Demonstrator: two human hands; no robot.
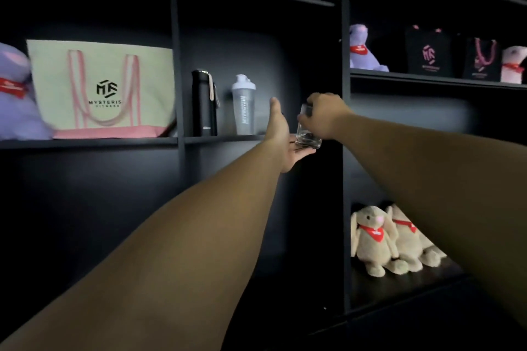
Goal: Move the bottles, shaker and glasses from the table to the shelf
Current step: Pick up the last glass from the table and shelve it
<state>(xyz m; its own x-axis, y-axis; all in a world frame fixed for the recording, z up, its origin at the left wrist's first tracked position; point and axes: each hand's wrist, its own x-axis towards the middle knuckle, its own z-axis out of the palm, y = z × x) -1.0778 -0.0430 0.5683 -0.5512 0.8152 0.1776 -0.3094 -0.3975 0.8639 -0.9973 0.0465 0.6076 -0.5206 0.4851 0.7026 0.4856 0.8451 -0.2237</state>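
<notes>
we see right hand (322,117) gripping empty clear glass (308,129) by rim, at shelf (228,139) front edge | left hand (281,134) open, palm under glass base | black bottle (204,102), grey shaker (243,105) upright on shelf, contents not visible

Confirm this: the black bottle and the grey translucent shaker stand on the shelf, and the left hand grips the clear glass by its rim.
Not quite. In the head view the right hand grips the clear glass by its rim; the left hand is open beneath it. The black bottle and grey translucent shaker do stand on the shelf.
</notes>
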